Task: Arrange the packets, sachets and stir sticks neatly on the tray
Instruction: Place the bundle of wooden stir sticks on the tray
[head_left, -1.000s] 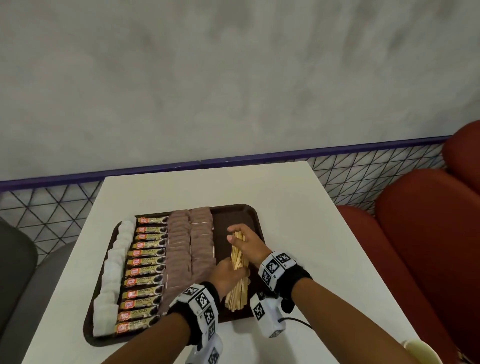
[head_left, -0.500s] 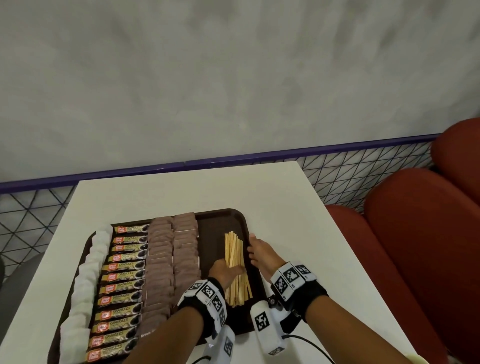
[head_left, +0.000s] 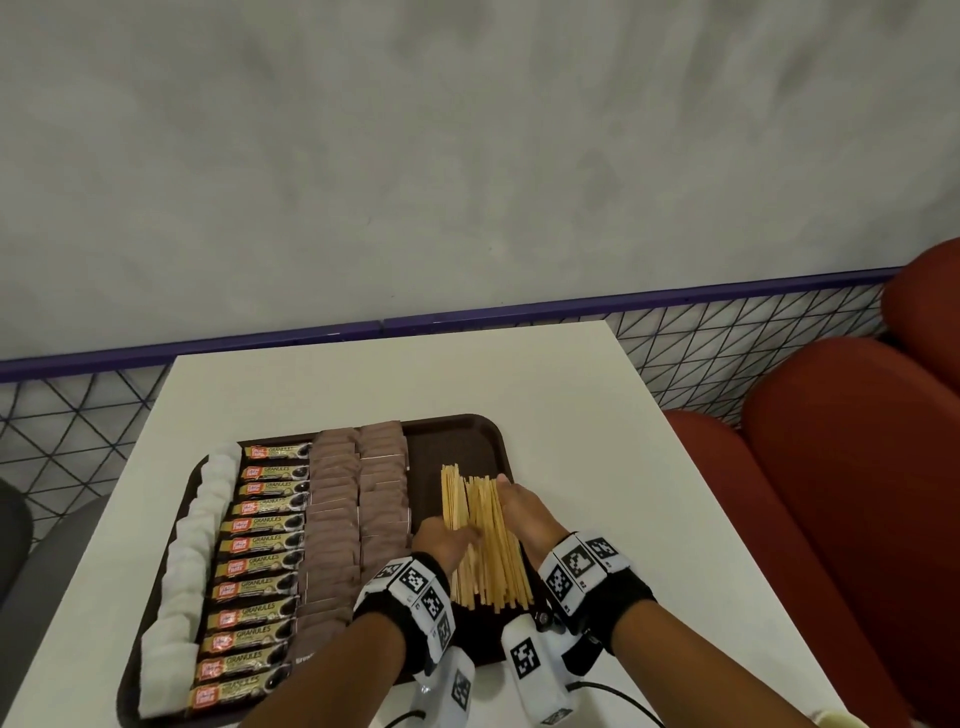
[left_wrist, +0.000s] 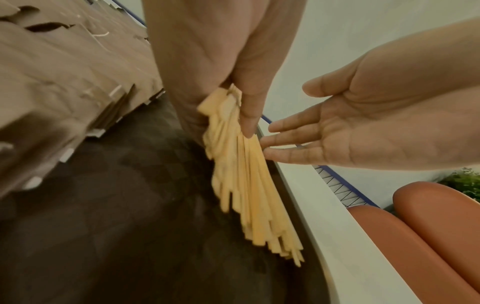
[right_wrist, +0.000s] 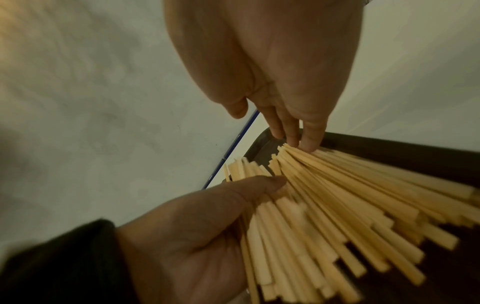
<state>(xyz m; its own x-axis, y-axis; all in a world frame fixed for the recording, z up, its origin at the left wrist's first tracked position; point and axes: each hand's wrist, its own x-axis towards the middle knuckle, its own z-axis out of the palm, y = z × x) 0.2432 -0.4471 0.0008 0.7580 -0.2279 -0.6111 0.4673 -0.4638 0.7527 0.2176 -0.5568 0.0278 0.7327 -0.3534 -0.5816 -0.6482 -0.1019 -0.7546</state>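
Note:
Wooden stir sticks lie fanned out on the right part of the dark brown tray. My left hand grips a bunch of them from the left, thumb over the sticks. My right hand is flat with straight fingers, and its fingertips touch the far ends of the sticks by the tray's right rim. White sachets, coffee granule packets and two columns of brown packets stand in tidy rows to the left.
The tray sits on a white table against a grey wall. A purple rail with wire mesh runs behind it. Red seats stand to the right, a grey chair to the left.
The right hand let go of the sticks' far ends and now lies flat along their right side. The bundle has spread into a wider fan. The left hand stays on its left part.

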